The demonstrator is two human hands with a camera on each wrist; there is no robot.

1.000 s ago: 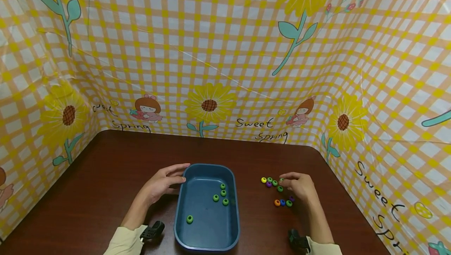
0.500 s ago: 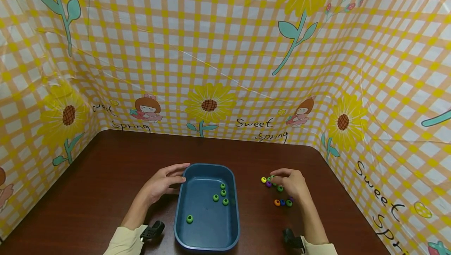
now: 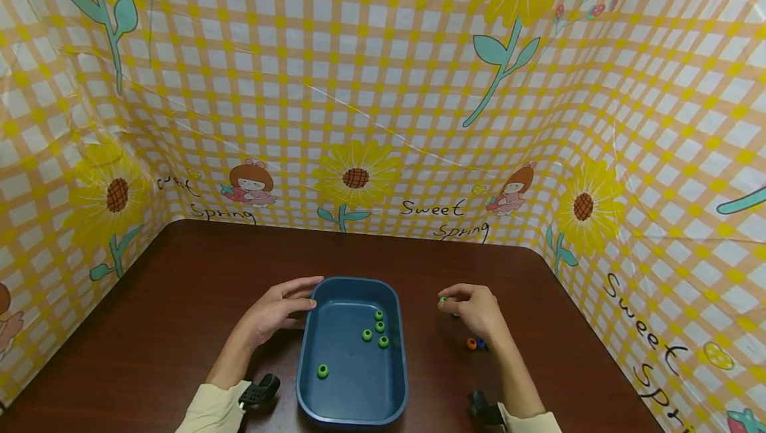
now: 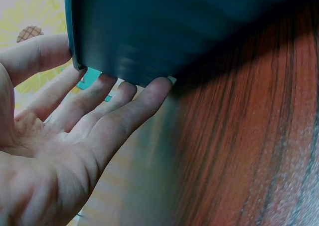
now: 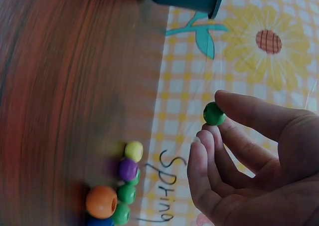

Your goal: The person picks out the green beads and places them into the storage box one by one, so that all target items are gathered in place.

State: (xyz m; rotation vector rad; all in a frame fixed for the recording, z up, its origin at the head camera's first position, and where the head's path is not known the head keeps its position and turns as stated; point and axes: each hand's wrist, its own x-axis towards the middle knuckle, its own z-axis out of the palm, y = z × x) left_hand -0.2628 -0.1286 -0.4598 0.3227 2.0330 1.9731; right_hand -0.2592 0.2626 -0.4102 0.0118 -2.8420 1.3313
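A blue oblong tray point(image 3: 353, 396) stands on the table with several green beads point(image 3: 367, 335) inside. My left hand point(image 3: 272, 313) touches its left side near the far corner, the thumb at the rim and the fingers fairly straight against the outer wall; the left wrist view shows these fingertips point(image 4: 158, 89) on the wall. To the right of the tray, my right hand point(image 3: 475, 310) pinches a green bead point(image 5: 214, 114) between thumb and index finger, above the table. Below it in the right wrist view lie a yellow bead point(image 5: 133, 151), a purple bead point(image 5: 128, 169) and several green ones point(image 5: 126, 193).
An orange bead point(image 3: 471, 344) and a blue bead point(image 3: 481, 344) lie nearer me, partly beneath the right hand. The dark brown table point(image 3: 227, 260) is bounded by a checked, flowered cloth point(image 3: 383, 120) at the back and both sides.
My right hand has moved left toward the tray, carrying the green bead away from above the loose beads. The left hand and tray have stayed in place.
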